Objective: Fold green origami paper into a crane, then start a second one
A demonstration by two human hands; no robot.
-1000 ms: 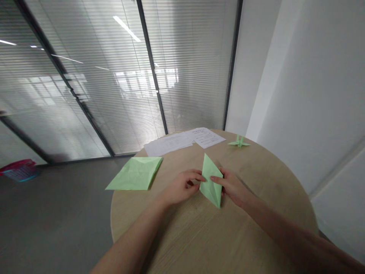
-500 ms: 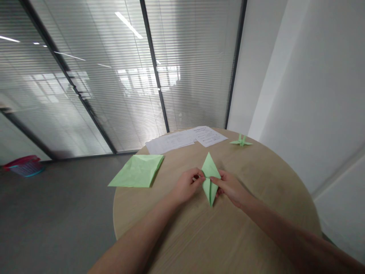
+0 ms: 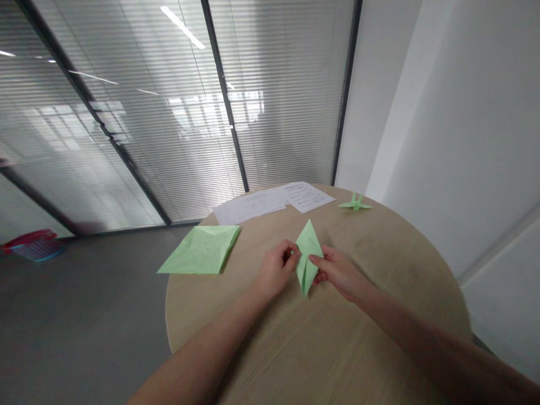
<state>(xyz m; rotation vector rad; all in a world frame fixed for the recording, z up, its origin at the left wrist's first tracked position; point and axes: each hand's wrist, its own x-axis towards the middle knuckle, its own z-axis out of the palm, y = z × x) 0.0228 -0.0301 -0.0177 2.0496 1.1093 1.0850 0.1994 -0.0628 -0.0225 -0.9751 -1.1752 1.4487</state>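
Observation:
Between my two hands is a folded piece of light green origami paper (image 3: pixel 309 242), a narrow diamond with a slit down its lower half. My left hand (image 3: pixel 276 265) pinches its left edge between thumb and curled fingers. On the other side, my right hand (image 3: pixel 337 271) grips the right edge, thumb on the front face and fingers behind it. The diamond is tilted, its lower tip pointing slightly left. Both hands are just above the round wooden table (image 3: pixel 270 349).
Green paper (image 3: pixel 202 250) lies at the table's left, one corner past the edge. White printed sheets (image 3: pixel 253 205) lie at the back. A folded green paper crane (image 3: pixel 355 203) stands back right. On the floor at far left is a red and blue basket (image 3: pixel 36 245).
The folded paper has tilted, its lower tip swinging left. My left thumb and fingers have shifted from its middle crease to its left edge. The view has moved slightly.

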